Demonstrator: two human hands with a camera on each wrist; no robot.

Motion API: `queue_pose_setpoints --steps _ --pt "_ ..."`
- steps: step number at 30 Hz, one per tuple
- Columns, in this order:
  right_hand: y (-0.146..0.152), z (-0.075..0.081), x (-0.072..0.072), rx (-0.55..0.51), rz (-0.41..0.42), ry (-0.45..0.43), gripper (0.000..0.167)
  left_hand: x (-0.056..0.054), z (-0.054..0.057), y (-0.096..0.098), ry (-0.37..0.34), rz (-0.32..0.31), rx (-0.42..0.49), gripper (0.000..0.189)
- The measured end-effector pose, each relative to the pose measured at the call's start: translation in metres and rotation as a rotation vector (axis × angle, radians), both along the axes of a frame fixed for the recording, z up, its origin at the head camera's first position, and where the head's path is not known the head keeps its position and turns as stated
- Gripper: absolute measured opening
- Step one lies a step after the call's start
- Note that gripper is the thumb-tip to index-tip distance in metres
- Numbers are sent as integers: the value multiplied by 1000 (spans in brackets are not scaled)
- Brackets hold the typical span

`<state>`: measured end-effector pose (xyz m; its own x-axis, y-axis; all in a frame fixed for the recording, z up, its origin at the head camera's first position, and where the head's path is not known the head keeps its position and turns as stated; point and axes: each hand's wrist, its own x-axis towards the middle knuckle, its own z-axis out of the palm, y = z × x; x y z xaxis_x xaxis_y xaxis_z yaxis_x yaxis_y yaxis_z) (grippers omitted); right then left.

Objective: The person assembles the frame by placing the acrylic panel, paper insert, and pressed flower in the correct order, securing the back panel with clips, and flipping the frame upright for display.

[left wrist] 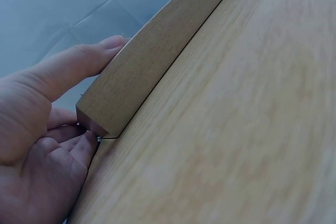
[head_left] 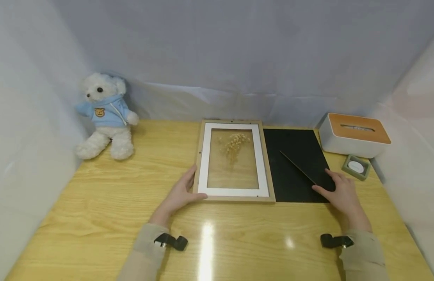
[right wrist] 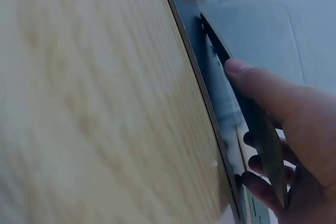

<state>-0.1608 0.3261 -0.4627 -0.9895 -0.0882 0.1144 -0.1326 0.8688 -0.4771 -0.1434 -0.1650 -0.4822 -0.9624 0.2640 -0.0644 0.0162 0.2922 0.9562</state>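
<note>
A light wooden picture frame (head_left: 238, 199) lies flat, with a white mat (head_left: 264, 171) and a spray of dried flowers (head_left: 234, 144) in its window. My left hand (head_left: 178, 195) holds its near left corner, thumb along the front edge and fingers round the side. Against the frame's right side lies a black backing board (head_left: 290, 187). Its stand leg (head_left: 297, 168) is raised at a slant. My right hand (head_left: 343, 191) pinches this leg (right wrist: 262, 135) between thumb and fingers, as the right wrist view shows; part of the fingers is hidden behind it.
At the back left, a white plush bear (head_left: 106, 117) in a blue hoodie sits against the curtain. A white tissue box (head_left: 354, 146) with an orange lid stands at the back right. Before it lies a small green square holder (head_left: 364, 171). The wooden table (head_left: 238, 242) carries everything.
</note>
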Motion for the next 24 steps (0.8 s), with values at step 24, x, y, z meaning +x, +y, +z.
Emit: queue_pose_setpoints --steps 24 --pt "-3 -16 -1 0 -57 44 82 12 34 8 -32 -21 31 102"
